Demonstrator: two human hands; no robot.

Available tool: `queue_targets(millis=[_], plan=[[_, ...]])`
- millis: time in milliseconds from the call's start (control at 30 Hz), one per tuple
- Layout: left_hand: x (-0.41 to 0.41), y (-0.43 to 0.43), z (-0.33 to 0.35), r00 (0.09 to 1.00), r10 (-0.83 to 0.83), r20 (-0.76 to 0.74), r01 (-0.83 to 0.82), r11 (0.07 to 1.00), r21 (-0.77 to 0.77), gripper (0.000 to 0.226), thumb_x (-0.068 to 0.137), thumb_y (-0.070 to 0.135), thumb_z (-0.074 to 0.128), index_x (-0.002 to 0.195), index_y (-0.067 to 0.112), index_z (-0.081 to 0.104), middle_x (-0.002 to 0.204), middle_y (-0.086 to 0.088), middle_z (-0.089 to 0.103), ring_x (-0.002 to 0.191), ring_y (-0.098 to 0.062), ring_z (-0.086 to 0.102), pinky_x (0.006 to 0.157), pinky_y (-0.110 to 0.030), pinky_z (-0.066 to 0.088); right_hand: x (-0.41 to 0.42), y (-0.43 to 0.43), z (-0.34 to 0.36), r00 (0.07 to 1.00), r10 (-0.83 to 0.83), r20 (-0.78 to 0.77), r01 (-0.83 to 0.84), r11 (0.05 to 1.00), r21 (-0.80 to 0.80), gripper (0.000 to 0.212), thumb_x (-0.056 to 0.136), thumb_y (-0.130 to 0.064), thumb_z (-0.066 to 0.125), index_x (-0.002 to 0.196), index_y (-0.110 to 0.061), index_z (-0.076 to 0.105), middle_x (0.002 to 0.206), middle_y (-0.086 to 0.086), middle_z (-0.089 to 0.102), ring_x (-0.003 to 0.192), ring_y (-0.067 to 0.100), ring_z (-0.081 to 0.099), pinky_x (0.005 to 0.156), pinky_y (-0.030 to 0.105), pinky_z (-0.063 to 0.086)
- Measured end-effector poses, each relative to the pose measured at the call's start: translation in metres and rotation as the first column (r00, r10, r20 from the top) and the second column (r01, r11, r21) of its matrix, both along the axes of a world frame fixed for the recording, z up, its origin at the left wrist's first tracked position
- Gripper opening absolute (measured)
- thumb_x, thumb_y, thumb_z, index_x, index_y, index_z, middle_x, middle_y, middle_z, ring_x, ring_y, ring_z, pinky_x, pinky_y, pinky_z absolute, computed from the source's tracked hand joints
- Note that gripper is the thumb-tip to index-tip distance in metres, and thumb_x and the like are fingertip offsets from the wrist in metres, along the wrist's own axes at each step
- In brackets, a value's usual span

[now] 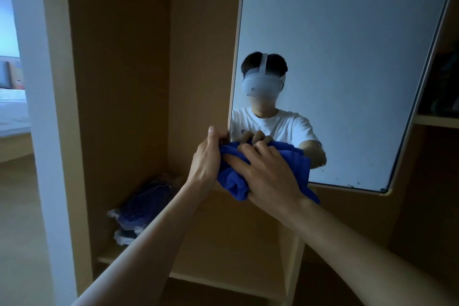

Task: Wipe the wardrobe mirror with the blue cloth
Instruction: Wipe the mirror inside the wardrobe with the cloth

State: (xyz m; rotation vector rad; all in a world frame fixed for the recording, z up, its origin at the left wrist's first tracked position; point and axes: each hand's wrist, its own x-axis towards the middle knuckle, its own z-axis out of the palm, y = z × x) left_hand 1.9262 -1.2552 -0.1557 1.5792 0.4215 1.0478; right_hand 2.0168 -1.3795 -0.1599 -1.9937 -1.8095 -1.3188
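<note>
Head view, near to far: 2 hands, 1 cloth, 1 mirror. R hand (268, 174) has its fingers spread and curled over the bunched blue cloth (233, 181), pressing it on the wardrobe mirror (347, 45) at its lower-left corner. L hand (206, 159) clasps the mirror's left edge, thumb up; its fingers are partly hidden. Wiping looks underway. Next, prob. sweep right twd the specks (352, 184) near the bottom edge, w/ even pressure and L hand steadying. Behind: wrapped dark-blue packs (141, 208) on a shelf, no. unclear; 1 bed (12, 107) far left.

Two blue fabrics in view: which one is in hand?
The blue cloth, bunched under the right hand against the mirror's lower left corner. The other, a darker bundle, lies untouched on the wardrobe shelf below.
</note>
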Motion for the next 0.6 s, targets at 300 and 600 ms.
queue_targets(millis=[300,600], plan=[[0.0,-0.013,-0.005,1.0,-0.018,0.003,0.017,0.999,0.042,0.056,0.107,0.057,0.024,0.119,0.021,0.065,0.118,-0.003,0.072,0.114,-0.019,0.067,0.108,-0.047,0.047,0.014,-0.024,0.063,0.999,-0.002,0.042,-0.002,0.995,0.097,0.049,0.085,-0.022,0.056,0.134,-0.019,0.06,0.109,0.014,0.061,0.092,0.034,0.055,0.082,0.048,0.045],[0.004,-0.024,-0.013,0.997,0.07,-0.017,-0.068,0.993,0.093,0.038,0.106,0.057,0.026,0.097,0.039,0.059,0.096,0.022,0.065,0.085,0.025,0.056,0.074,-0.01,0.038,0.029,-0.03,0.062,0.999,0.002,0.04,-0.01,0.98,0.197,0.052,0.081,-0.02,0.067,0.133,-0.018,0.059,0.111,0.012,0.06,0.093,0.032,0.052,0.08,0.044,0.042]])
